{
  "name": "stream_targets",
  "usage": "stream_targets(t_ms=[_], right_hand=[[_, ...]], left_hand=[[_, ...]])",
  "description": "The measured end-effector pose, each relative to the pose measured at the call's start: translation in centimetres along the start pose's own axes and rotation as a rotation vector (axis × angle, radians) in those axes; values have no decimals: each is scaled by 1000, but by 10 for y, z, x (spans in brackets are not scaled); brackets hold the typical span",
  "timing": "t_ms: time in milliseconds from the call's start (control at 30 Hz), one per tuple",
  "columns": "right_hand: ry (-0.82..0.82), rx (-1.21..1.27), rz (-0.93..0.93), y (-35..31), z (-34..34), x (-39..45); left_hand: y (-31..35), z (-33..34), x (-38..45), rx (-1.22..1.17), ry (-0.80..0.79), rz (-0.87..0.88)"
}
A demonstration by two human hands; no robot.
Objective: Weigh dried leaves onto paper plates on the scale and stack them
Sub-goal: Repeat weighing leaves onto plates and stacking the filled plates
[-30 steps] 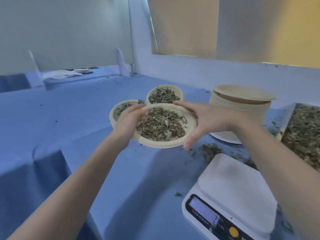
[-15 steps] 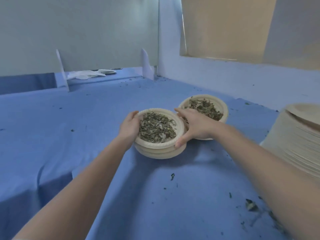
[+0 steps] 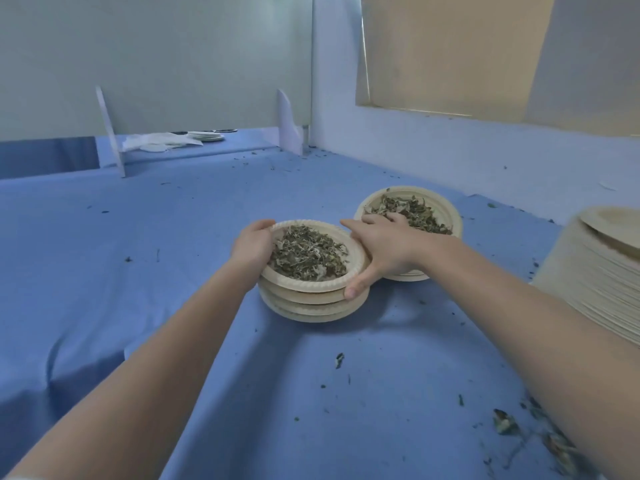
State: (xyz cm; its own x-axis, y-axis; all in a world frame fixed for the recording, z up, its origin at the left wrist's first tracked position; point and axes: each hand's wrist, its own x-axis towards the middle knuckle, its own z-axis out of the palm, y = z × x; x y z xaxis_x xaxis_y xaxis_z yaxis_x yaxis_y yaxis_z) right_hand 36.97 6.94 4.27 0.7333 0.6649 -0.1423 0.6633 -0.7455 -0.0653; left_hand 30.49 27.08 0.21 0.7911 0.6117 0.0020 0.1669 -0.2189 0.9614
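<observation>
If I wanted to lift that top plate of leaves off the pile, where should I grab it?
Probably by its rim, from both sides at once. The top plate is shallow, level and heaped with loose leaves, so opposite grips keep it flat, as the left hand and right hand hold it.

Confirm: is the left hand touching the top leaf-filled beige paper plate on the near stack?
Touching. The head view shows the left hand with fingers curled over the left rim of the top leaf-filled beige paper plate, no gap.
</observation>
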Motion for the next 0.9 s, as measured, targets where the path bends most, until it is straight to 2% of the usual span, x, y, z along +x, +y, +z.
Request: stream_targets(t_ms=[133, 267, 400, 467, 667, 900], right_hand=[[30, 101, 8, -1, -6, -20], [68, 112, 4, -6, -16, -46], [117, 89, -20, -17, -31, -79], [146, 79, -36, -23, -40, -98], [254, 69, -19, -13, -66, -165], [368, 130, 205, 80, -84, -246]], left_hand=[[10, -8, -15, 60, -20, 64], [25, -20, -36, 286, 49, 160], [50, -20, -75, 359, 69, 334], [61, -13, -98, 344, 22, 396], [101, 43, -161, 263, -273, 457], [156, 140, -211, 168, -454, 481]])
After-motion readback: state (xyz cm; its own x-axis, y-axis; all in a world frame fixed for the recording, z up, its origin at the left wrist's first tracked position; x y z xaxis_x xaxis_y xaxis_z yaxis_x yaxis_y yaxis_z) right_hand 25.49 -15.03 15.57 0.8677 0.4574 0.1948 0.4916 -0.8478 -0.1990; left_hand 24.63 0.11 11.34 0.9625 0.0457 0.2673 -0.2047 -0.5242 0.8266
